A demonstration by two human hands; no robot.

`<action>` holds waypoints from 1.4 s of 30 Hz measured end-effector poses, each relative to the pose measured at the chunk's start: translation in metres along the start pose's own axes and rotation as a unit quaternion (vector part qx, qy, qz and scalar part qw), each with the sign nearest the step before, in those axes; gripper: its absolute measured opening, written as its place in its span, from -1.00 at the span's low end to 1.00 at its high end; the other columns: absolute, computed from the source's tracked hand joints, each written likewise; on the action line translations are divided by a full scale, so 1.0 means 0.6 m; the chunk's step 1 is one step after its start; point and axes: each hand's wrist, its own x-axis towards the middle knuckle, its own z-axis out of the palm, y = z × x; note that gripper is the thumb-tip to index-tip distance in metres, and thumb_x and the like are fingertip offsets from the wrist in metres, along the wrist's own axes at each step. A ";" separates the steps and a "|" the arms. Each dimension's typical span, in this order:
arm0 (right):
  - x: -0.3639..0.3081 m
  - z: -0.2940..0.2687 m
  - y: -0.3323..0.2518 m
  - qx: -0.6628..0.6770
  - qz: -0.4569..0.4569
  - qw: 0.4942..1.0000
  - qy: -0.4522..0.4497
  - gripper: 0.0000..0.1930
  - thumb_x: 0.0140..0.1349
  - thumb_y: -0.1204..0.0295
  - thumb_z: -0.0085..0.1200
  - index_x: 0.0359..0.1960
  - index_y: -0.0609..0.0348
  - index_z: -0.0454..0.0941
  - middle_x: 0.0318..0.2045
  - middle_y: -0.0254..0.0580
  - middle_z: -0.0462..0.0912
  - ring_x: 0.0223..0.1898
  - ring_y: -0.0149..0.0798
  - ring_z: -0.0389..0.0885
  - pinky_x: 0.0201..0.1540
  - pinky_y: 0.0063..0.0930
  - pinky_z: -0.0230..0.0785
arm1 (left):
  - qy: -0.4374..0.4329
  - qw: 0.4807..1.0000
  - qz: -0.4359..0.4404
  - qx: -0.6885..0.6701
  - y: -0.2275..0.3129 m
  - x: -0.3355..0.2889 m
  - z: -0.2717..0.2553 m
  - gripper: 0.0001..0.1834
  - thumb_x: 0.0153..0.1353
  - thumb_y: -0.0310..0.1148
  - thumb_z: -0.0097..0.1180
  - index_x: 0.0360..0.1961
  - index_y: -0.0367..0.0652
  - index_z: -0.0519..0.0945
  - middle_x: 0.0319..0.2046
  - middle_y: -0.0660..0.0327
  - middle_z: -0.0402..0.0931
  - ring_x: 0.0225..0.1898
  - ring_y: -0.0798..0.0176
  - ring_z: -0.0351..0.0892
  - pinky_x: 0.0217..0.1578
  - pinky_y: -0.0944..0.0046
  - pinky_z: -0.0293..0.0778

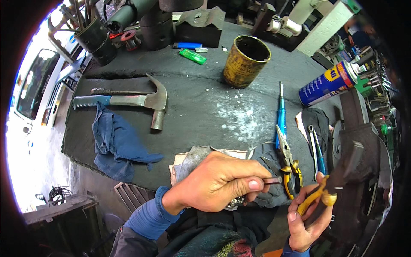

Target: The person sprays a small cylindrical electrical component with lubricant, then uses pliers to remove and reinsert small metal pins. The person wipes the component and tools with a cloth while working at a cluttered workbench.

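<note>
My left hand point(222, 180) reaches over the bench's near edge, thumb and fingers pinched on a small dark metal piece point(274, 180). The rest of that piece is hidden by the fingers. At the lower right, my right hand point(303, 229) is wrapped round yellow-and-black handled pliers point(316, 199). Their dark head points up and right, smeared by motion, apart from the metal piece. Between the two hands and a little farther off lie long-nose pliers point(286, 150) with similar handles, on a dark cloth point(263, 158). Other cloths point(190, 158) lie behind my left hand.
A claw hammer point(147, 101) and a blue rag point(115, 143) lie left. Farther back stand a yellow-stained cup point(247, 62), green lighter point(192, 56) and V-shaped metal block point(200, 28). A blue screwdriver point(281, 115), spray can point(327, 84) and wrench point(314, 143) lie right, near a vise-like metal body point(364, 141).
</note>
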 end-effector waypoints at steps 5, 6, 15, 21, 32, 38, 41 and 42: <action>0.023 -0.034 -0.032 -0.120 -0.102 0.984 -0.080 -0.10 -0.04 0.53 0.31 0.46 0.54 0.34 -0.03 -0.01 0.65 -0.13 -0.26 0.63 -0.01 -0.39 0.50 | 0.016 1.000 0.012 0.010 0.004 0.003 0.005 -0.72 0.55 -0.35 0.14 -0.10 -0.40 0.73 -0.36 0.11 0.76 -0.41 0.26 0.82 -0.35 0.29 0.70; 0.025 -0.030 -0.037 -0.114 -0.094 0.986 -0.083 -0.12 -0.05 0.56 0.26 0.43 0.58 0.37 0.03 0.07 0.69 -0.06 -0.19 0.69 0.10 -0.31 0.55 | 0.018 1.000 0.018 0.011 0.001 0.004 0.006 -0.72 0.56 -0.35 0.13 -0.09 -0.40 0.73 -0.37 0.11 0.76 -0.41 0.26 0.82 -0.35 0.29 0.70; 0.058 -0.021 -0.049 -0.119 -0.133 0.980 -0.088 -0.17 0.01 0.54 0.36 0.44 0.40 0.45 -0.20 -0.24 0.55 -0.34 -0.42 0.52 -0.27 -0.52 0.43 | 0.031 0.999 0.005 0.008 0.001 -0.003 0.010 -0.69 0.59 -0.30 0.13 -0.08 -0.39 0.72 -0.39 0.13 0.72 -0.41 0.28 0.78 -0.35 0.26 0.65; 0.065 -0.027 -0.046 -0.270 -0.154 0.927 -0.208 -0.15 -0.07 0.65 0.17 0.44 0.40 0.47 0.24 0.05 0.66 0.13 -0.17 0.69 0.22 -0.34 0.48 | 0.032 0.998 -0.042 -0.021 -0.006 -0.010 0.004 -0.67 0.59 -0.30 0.14 -0.04 -0.45 0.70 -0.34 0.10 0.73 -0.39 0.30 0.78 -0.34 0.28 0.68; 0.080 -0.039 -0.026 -0.225 -0.158 0.946 -0.170 -0.10 -0.06 0.59 0.22 0.49 0.37 0.39 0.00 -0.07 0.66 -0.13 -0.24 0.64 0.01 -0.43 0.45 | 0.061 0.998 -0.016 0.001 -0.002 -0.005 0.018 -0.67 0.61 -0.29 0.10 -0.12 -0.40 0.71 -0.44 0.16 0.71 -0.42 0.32 0.76 -0.34 0.28 0.64; 0.075 -0.031 -0.022 -0.097 -0.093 0.975 -0.175 -0.07 -0.02 0.56 0.21 0.54 0.38 0.30 0.05 -0.05 0.64 -0.04 -0.17 0.71 -0.01 -0.37 0.55 | 0.059 0.997 -0.033 -0.030 0.001 -0.005 0.014 -0.71 0.60 -0.34 0.11 -0.17 -0.37 0.72 -0.46 0.19 0.72 -0.42 0.33 0.75 -0.35 0.28 0.63; 0.085 -0.055 -0.016 -0.233 -0.169 0.935 -0.207 -0.07 -0.06 0.66 0.11 0.55 0.32 0.35 0.15 0.03 0.68 -0.04 -0.22 0.71 0.07 -0.39 0.53 | 0.061 0.997 -0.034 -0.013 0.006 -0.004 0.011 -0.72 0.60 -0.36 0.12 -0.18 -0.37 0.71 -0.43 0.18 0.72 -0.42 0.33 0.75 -0.35 0.29 0.63; 0.086 -0.056 -0.013 -0.219 -0.169 0.941 -0.193 -0.06 -0.07 0.69 0.08 0.55 0.30 0.36 0.18 0.06 0.69 -0.04 -0.23 0.71 0.10 -0.40 0.52 | 0.060 0.998 -0.028 -0.007 0.006 -0.003 0.014 -0.72 0.60 -0.36 0.12 -0.18 -0.38 0.71 -0.42 0.18 0.72 -0.42 0.33 0.76 -0.35 0.29 0.63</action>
